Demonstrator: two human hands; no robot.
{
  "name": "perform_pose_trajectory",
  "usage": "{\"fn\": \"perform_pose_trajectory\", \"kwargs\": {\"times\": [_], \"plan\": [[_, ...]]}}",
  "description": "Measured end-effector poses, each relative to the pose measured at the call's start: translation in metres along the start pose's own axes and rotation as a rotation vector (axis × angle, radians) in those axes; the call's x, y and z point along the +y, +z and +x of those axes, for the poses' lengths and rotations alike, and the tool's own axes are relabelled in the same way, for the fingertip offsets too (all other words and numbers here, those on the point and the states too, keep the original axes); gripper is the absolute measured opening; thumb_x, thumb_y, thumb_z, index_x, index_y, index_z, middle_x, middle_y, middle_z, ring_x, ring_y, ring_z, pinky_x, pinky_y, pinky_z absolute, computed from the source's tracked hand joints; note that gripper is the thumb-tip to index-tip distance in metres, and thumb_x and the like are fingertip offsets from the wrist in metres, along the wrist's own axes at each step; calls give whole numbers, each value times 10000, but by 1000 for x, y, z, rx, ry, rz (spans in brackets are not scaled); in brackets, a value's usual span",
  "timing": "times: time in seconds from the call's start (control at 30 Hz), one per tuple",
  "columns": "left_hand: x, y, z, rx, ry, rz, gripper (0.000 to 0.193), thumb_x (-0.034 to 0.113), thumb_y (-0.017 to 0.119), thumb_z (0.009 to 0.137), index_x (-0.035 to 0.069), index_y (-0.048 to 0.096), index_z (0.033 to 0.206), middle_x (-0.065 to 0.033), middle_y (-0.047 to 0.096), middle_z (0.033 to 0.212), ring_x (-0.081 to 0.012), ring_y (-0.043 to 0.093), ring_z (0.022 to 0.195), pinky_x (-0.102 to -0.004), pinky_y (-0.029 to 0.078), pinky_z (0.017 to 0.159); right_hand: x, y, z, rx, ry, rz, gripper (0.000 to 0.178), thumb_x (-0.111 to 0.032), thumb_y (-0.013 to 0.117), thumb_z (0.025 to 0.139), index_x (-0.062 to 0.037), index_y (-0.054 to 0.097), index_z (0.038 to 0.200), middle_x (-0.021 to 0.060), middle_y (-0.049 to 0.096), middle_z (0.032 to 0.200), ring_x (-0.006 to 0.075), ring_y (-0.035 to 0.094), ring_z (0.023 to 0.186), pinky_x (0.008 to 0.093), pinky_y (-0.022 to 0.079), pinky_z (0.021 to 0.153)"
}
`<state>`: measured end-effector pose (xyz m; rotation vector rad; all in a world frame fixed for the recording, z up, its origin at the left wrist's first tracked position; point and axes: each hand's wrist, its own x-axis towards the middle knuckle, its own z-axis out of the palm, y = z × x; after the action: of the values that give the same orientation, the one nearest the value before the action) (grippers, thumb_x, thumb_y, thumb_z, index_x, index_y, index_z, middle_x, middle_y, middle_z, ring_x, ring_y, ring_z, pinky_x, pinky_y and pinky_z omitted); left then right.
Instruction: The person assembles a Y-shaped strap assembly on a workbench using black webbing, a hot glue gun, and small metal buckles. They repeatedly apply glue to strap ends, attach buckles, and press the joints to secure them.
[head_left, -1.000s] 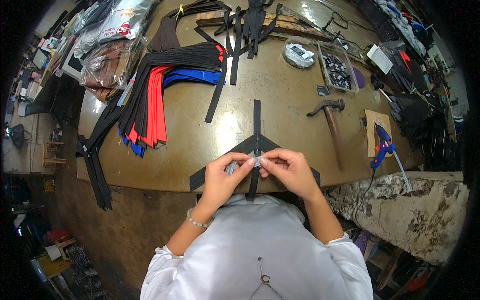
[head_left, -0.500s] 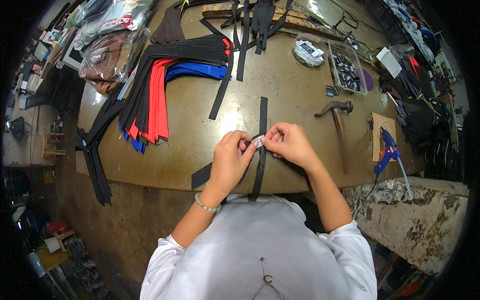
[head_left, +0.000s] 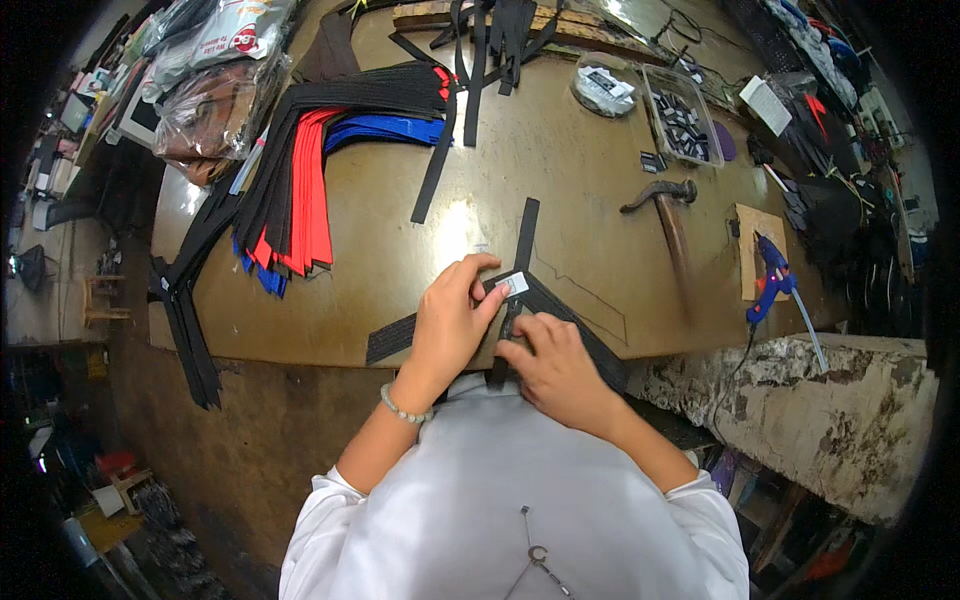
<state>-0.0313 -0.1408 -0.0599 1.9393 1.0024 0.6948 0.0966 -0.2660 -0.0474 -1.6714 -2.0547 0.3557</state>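
Observation:
A small white label lies on a folded wide black strap, whose two arms spread left and right in a shallow V. With its thumb on the label's left edge, my left hand holds it at the fold, its index finger stretched out above. A narrow black strap runs upright under the fold toward my shirt. Below the label, my right hand has its thumb and fingers curled at the lower part of this narrow strap, pinching it; the fingers partly cover that spot.
A hammer lies to the right, beyond it a blue glue gun on a board. Behind are a clear tub of small black pieces and a round container. Black, red and blue strips are piled at left. A loose thread lies nearby.
My right hand has left the label and come down toward me to the narrow strap. My left hand stays by the label, which now shows more fully. The view has shifted slightly.

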Motion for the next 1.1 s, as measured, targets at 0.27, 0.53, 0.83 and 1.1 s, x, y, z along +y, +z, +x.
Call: {"fn": "perform_pose_trajectory", "kwargs": {"times": [0.27, 0.53, 0.83, 1.1], "plan": [[1, -2, -1, -55, 35, 46, 115, 99, 739, 839, 66, 705, 944, -86, 569, 791, -210, 579, 650, -338, 478, 607, 17, -4, 4, 10, 72, 258, 371, -58, 730, 759, -106, 632, 1114, 113, 508, 1082, 276, 553, 993, 372, 477, 804], [-2, -1, 0, -33, 48, -2, 119, 96, 754, 837, 67, 727, 949, -73, 579, 783, -168, 569, 641, -296, 473, 591, 53, -17, 43, 213, 334, 625, 180, 82, 608, 840, 33, 657, 1007, 107, 592, 1006, 151, 672, 703, 251, 563, 597], [-1, -1, -3, -48, 53, 84, 142, 176, 717, 875, 90, 697, 986, -90, 586, 836, -245, 622, 659, -349, 508, 593, 63, -18, 54, 84, 573, 708, 144, 77, 611, 838, 50, 662, 970, 119, 593, 1003, 172, 703, 643, 264, 564, 527], [10, 12, -13, 10, 231, 438, 246, 238, 680, 909, 177, 682, 1148, -51, 549, 845, -212, 590, 657, -360, 481, 541, 80, -35, 92, -91, 726, 655, 175, 48, 595, 865, 10, 639, 1030, 18, 574, 615, 127, 642, 535, 275, 513, 467]]}}
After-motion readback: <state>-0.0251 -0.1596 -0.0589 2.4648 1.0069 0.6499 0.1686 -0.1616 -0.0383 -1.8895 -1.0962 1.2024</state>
